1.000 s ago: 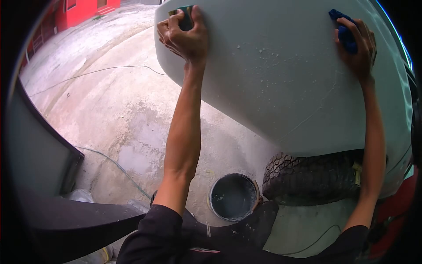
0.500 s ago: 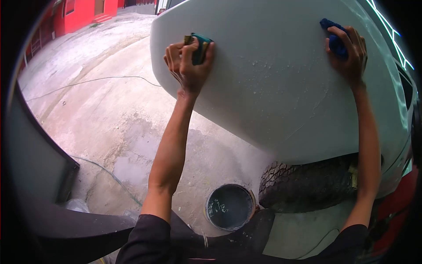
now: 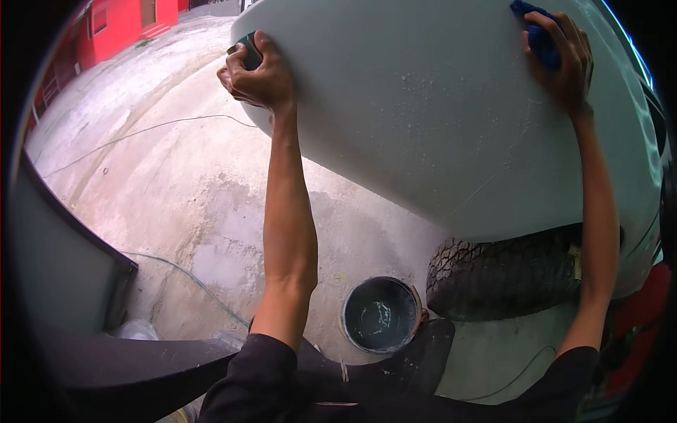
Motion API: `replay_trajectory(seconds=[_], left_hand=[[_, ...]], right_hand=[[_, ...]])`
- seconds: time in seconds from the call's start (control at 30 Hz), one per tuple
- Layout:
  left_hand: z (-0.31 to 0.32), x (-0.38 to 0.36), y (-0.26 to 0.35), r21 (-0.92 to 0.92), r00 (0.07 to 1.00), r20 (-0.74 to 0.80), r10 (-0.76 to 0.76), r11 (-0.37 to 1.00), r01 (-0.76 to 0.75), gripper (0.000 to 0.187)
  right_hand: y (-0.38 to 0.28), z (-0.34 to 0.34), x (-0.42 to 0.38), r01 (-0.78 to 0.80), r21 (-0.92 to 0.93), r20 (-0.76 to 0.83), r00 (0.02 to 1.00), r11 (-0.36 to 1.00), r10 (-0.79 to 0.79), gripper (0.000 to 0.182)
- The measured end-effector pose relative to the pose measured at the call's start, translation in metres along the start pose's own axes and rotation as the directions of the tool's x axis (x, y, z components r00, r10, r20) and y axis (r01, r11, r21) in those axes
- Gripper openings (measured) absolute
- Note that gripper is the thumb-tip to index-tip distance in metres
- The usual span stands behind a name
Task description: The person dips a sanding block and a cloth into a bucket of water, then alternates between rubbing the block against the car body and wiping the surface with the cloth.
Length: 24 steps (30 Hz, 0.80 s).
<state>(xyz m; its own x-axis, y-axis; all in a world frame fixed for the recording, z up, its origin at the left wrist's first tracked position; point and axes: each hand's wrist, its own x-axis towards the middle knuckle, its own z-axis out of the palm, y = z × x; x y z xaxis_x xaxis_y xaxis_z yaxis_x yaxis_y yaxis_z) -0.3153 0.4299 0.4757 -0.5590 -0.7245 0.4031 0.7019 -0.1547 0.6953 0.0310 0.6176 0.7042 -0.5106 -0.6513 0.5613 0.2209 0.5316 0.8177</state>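
My left hand (image 3: 264, 74) is closed around a dark green sanding block (image 3: 249, 53), holding it near the far left edge of the pale grey car panel (image 3: 395, 141). Water drops dot the panel's middle, and a thin wet streak runs down to the right of them. At the upper right, my right hand (image 3: 568, 63) grips a bunched blue cloth (image 3: 543, 46) against the panel. My fingers hide part of both the block and the cloth.
Below the panel is a black tyre (image 3: 508, 282). A dark bucket of cloudy water (image 3: 381, 315) stands on the concrete floor beside it. A thin hose (image 3: 187, 273) crosses the floor, and a dark grey panel (image 3: 70, 261) edges the left side.
My left hand has slid left and up with the sanding block toward the panel's edge. My right hand keeps the blue cloth in about the same spot. The view has shifted slightly.
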Motion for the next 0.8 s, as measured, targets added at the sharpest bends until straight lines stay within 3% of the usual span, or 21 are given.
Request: replay_trajectory(seconds=[0.07,0.1,0.17,0.23,0.27,0.3,0.37,0.43,0.5,0.57,0.63,0.67,0.7,0.73,0.8], left_hand=[[-0.02,-0.059,0.005,-0.045,0.958,0.086,0.275,0.961,-0.272,0.036],[-0.045,-0.095,0.019,-0.109,0.881,0.197,0.431,0.902,-0.417,0.035],[-0.062,-0.095,0.007,-0.172,0.74,0.278,0.612,0.79,-0.589,0.035],[-0.034,-0.032,-0.027,-0.049,0.873,0.127,0.47,0.882,-0.468,0.034],[-0.026,0.001,-0.03,0.029,0.988,0.111,0.109,0.993,-0.113,0.035],[-0.016,0.025,-0.038,0.05,0.996,0.064,-0.063,0.997,0.06,0.036],[-0.026,0.006,-0.027,0.096,0.999,0.041,0.016,0.995,-0.02,0.037],[-0.049,-0.061,-0.021,0.011,0.971,0.091,0.223,0.974,-0.225,0.036],[-0.079,-0.105,-0.009,-0.112,0.836,0.257,0.484,0.875,-0.472,0.031],[-0.079,-0.075,-0.024,-0.092,0.787,0.305,0.536,0.839,-0.536,0.032],[-0.049,-0.03,-0.048,-0.022,0.893,0.164,0.419,0.907,-0.422,0.035],[-0.038,-0.009,-0.05,0.012,0.983,0.11,0.146,0.989,-0.148,0.036],[-0.03,0.007,-0.043,0.026,0.99,0.049,-0.134,0.991,0.133,0.038],[-0.029,0.003,-0.033,0.064,0.989,0.002,-0.146,0.987,0.146,0.039],[-0.047,-0.051,-0.024,0.011,0.999,0.046,0.023,1.0,-0.024,0.038]], right_hand=[[-0.002,-0.001,0.002,-0.001,-0.014,-0.008,1.0,1.0,0.001,0.036],[-0.003,-0.003,0.003,-0.016,-0.016,-0.01,1.0,1.0,0.015,0.036],[-0.003,-0.001,0.004,-0.019,-0.014,-0.014,1.0,1.0,0.019,0.036],[0.002,0.002,0.003,-0.007,-0.011,-0.024,1.0,1.0,0.007,0.036],[-0.002,0.0,0.005,-0.016,-0.014,-0.017,1.0,1.0,0.015,0.036],[-0.005,0.0,0.006,-0.029,-0.011,-0.008,1.0,1.0,0.029,0.036],[-0.004,0.001,0.002,-0.032,-0.013,-0.004,0.999,0.999,0.032,0.037],[0.001,0.002,0.002,-0.034,-0.015,-0.009,0.999,0.999,0.034,0.036],[0.002,0.002,0.001,-0.036,-0.01,-0.003,0.999,0.999,0.036,0.035],[0.003,0.003,0.002,-0.026,-0.024,-0.016,1.0,0.999,0.026,0.035],[0.0,0.005,0.004,-0.024,-0.012,-0.021,0.999,1.0,0.024,0.035],[-0.003,0.003,0.005,-0.028,0.004,-0.011,1.0,1.0,0.028,0.035],[-0.004,0.001,0.004,-0.038,0.016,-0.002,0.999,0.999,0.038,0.035],[-0.003,0.0,0.002,-0.031,0.015,0.0,1.0,0.999,0.031,0.036],[-0.001,0.002,0.001,-0.022,0.007,-0.013,1.0,1.0,0.022,0.036]])
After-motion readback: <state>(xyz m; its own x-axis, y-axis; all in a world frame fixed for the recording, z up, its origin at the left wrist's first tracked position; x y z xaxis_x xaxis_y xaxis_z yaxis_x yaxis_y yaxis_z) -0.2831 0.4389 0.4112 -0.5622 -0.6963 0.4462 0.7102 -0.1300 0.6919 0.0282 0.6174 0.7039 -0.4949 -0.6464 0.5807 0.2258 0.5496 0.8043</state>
